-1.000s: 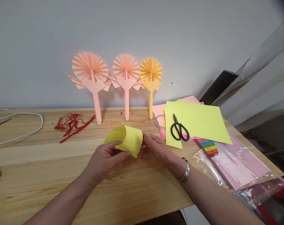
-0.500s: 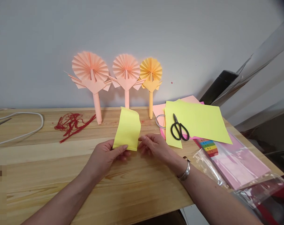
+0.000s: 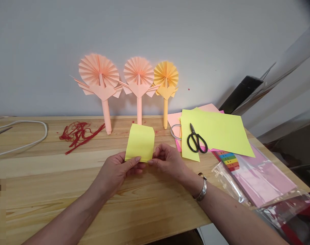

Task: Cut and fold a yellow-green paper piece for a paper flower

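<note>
A small piece of yellow paper (image 3: 140,141) is held up above the table, with a narrow fold along its lower edge. My left hand (image 3: 123,166) pinches that folded edge, thumb on top and fingers beneath. At the lower right corner, the thumb and fingertips of my right hand (image 3: 167,161) are closed on the paper. Behind it three paper fans stand against the wall: a large pink fan (image 3: 98,73), a smaller pink fan (image 3: 139,71) and an orange fan (image 3: 166,75), each on a rolled paper handle.
Black scissors (image 3: 196,139) lie on yellow sheets (image 3: 221,131) at the right, beside a grey ring (image 3: 174,132). Clear plastic packaging (image 3: 262,177) covers pink paper at the table's right edge. Red threads (image 3: 78,136) and a white cable (image 3: 46,131) lie at the left.
My right hand has moved left onto the paper's lower right corner, from just beside it. The paper's upper part has tipped and looks shorter. My left hand keeps its pinch.
</note>
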Motion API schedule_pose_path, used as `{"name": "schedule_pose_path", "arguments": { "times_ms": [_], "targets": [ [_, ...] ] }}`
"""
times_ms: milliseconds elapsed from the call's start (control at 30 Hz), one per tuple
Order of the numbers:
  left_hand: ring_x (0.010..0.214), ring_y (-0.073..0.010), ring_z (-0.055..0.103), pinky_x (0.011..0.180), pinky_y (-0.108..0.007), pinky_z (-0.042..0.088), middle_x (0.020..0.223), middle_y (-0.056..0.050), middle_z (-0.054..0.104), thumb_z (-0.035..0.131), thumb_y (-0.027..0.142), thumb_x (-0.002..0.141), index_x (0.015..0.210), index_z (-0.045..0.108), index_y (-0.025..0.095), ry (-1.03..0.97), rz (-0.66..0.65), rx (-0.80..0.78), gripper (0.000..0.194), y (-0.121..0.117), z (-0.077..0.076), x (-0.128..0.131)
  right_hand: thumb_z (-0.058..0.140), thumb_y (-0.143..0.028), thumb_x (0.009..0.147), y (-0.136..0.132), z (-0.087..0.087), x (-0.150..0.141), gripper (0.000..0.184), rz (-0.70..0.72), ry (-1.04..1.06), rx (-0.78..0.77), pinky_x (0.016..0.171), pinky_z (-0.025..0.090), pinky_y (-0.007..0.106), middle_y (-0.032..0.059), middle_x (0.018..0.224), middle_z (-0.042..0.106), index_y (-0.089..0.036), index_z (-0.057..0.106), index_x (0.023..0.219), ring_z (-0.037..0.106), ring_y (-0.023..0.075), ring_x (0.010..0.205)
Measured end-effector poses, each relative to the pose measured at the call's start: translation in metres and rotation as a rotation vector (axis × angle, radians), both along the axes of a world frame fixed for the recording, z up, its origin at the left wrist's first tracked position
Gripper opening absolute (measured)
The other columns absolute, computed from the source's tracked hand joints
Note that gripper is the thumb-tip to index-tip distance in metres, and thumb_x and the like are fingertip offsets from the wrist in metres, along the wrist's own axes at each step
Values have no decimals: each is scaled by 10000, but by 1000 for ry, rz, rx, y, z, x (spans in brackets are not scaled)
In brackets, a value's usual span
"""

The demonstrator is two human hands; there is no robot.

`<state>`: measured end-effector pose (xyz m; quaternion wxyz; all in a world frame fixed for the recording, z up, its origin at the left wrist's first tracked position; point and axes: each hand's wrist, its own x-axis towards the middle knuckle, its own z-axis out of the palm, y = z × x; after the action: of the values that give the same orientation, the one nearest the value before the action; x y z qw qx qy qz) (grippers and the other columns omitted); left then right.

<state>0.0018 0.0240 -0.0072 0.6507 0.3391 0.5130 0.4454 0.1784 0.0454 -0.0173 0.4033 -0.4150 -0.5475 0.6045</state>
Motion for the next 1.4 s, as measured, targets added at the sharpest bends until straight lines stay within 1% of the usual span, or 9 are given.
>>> {"name": "schedule_pose_path", "arguments": {
  "times_ms": [100,200,333,467,600,733,833,1033,1400],
  "targets": [
    [644,-151,665,590,-253,545,768,-68,752,753,271,655,807,718,133,5,-9,-5,208,-1,2,0,661,-159,647,0,2,0,230,-10,-7,11,536,440,224,-36,630,555,-194,435,676,563,110,589],
    [634,-161,664,585,-263,542,742,-67,749,754,286,648,807,729,139,74,-19,6,218,-1,2,-3,642,-155,657,2,3,2,200,-33,-47,51,554,452,236,-35,631,564,-196,448,684,573,118,597],
    [631,-164,662,604,-269,536,719,-52,747,731,329,668,803,738,163,203,-40,47,214,0,0,-8,625,-157,681,3,3,6,153,-59,-164,155,578,450,245,-30,644,567,-190,476,688,556,119,610],
    [630,-169,662,610,-272,532,704,-43,746,721,348,674,774,740,178,245,-53,68,198,0,-2,-9,583,-136,714,2,6,7,67,-70,-270,241,588,433,234,-23,664,576,-178,537,688,530,111,628],
    [631,-160,661,604,-258,527,705,-38,749,744,313,657,791,744,185,162,-57,56,185,-1,-2,-8,578,-118,723,0,10,6,54,-45,-249,242,611,441,231,-18,685,600,-172,573,717,541,108,648],
    [633,-152,670,571,-227,523,707,-58,751,763,261,644,780,746,160,-9,-94,-46,170,-2,2,-6,581,-102,723,-2,14,5,69,-2,-217,252,625,444,234,-19,695,605,-170,575,720,540,105,651],
    [617,-142,670,548,-210,518,696,-67,750,755,234,659,778,744,138,-68,-116,-88,153,-2,5,-5,586,-107,729,-3,14,5,65,21,-196,257,634,446,238,-18,703,609,-171,577,725,543,106,657],
    [619,-142,670,556,-217,523,718,-66,748,722,218,702,803,738,127,-69,-160,-90,137,-3,2,-4,598,-108,736,-3,11,5,58,26,-202,261,640,444,232,-13,716,615,-164,587,741,549,104,668],
    [608,-132,659,556,-211,521,691,-56,747,728,227,692,784,740,140,-34,-126,-62,127,-4,3,-4,659,-140,720,-3,11,5,71,14,-227,325,606,446,223,-15,699,631,-168,598,741,556,103,646]
  ]
}}
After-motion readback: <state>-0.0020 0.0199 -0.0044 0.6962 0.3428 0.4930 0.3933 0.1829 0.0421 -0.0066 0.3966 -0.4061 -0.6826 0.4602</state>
